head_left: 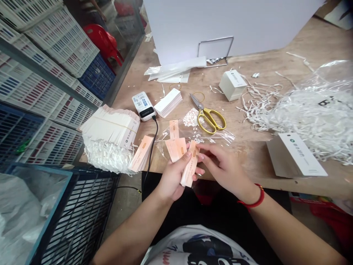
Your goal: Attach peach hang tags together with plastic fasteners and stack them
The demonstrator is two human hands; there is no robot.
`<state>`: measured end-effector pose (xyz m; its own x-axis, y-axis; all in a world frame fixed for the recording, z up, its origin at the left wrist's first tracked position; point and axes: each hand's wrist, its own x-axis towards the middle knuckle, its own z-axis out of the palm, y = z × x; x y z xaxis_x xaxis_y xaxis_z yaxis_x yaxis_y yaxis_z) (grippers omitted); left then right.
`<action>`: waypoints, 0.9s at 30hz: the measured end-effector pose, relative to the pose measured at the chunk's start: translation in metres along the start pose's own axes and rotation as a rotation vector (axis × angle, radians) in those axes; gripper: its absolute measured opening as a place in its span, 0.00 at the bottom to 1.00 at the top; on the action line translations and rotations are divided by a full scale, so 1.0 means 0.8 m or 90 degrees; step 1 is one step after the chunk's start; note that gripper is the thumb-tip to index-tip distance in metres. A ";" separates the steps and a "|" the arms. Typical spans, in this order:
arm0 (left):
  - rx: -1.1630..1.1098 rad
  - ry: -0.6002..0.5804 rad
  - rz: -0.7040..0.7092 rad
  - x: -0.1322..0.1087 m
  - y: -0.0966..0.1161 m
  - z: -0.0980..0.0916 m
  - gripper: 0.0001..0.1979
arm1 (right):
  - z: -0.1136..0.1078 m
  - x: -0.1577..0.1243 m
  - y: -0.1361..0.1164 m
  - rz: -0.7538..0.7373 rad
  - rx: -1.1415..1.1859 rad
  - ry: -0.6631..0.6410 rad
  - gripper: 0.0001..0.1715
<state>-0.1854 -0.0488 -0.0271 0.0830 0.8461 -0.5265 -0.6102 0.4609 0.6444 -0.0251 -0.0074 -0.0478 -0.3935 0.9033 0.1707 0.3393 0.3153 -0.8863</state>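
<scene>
My left hand is closed around a thin stack of pale pink paper tags, held upright just off the near edge of the wooden table. My right hand, with a red cord on its wrist, pinches the top of that stack with its fingertips. More pink tags lie fanned on the table right behind the hands, on a clear plastic bag. Another pink stack lies to the left by a black cable.
Yellow-handled scissors lie beyond the hands. A banded bundle of white tags with strings sits left, a small white device behind it. A heap of white strings in plastic fills the right. White cards, a small box, crates left.
</scene>
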 end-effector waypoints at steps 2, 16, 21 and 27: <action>-0.011 -0.021 -0.029 0.001 0.005 -0.004 0.26 | -0.002 0.000 0.001 0.029 0.062 0.016 0.13; 0.081 -0.093 -0.073 -0.015 0.029 -0.025 0.24 | -0.002 0.016 -0.007 0.109 0.322 -0.015 0.17; 0.023 -0.149 -0.174 -0.018 0.035 -0.036 0.19 | -0.003 0.015 -0.009 0.148 0.365 -0.046 0.17; -0.103 -0.188 -0.249 -0.020 0.030 -0.043 0.18 | -0.005 0.003 -0.026 0.190 0.472 -0.074 0.22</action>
<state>-0.2286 -0.0609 -0.0223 0.5343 0.6687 -0.5170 -0.6007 0.7307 0.3244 -0.0297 -0.0107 -0.0277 -0.4755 0.8703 -0.1285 -0.1951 -0.2468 -0.9492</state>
